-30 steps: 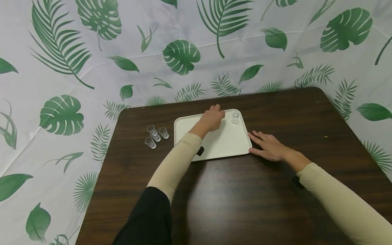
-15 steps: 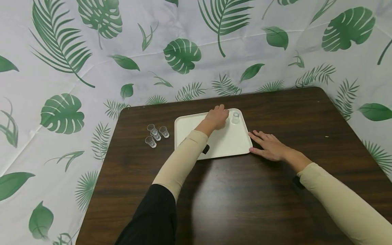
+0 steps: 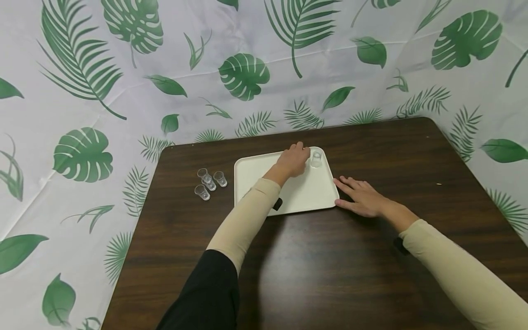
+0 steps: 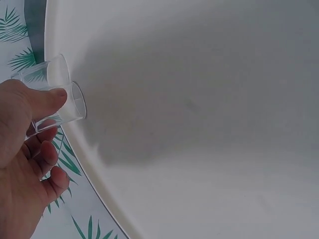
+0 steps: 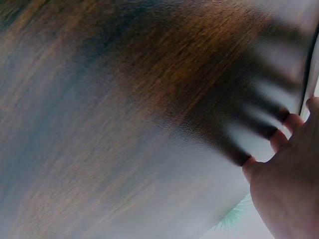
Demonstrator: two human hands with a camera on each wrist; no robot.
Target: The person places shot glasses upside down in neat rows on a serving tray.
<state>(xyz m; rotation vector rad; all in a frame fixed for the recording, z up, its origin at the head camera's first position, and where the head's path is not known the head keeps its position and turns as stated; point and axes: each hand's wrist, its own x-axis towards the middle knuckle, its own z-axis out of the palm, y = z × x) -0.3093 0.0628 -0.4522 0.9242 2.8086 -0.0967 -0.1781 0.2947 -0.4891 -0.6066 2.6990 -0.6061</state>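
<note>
My left hand is over the far right part of a white tray. In the left wrist view its thumb and fingers pinch a clear shot glass, rim facing down to the tray. Most of that glass is hidden behind the hand in the head view. Right beside it, a second clear shot glass stands upside down near the tray's far right corner. My right hand has its fingers spread, fingertips at the tray's right edge near the front corner, palm over the dark wooden table.
Several more clear shot glasses stand upright in a cluster on the table, left of the tray. A white cloth with green leaves hangs behind the table. A small yellowish speck lies to the right.
My left hand has moved a little to the right over the tray with its glass, closer to the upside-down one, and then stayed there. The right hand keeps its place at the tray's edge.
</note>
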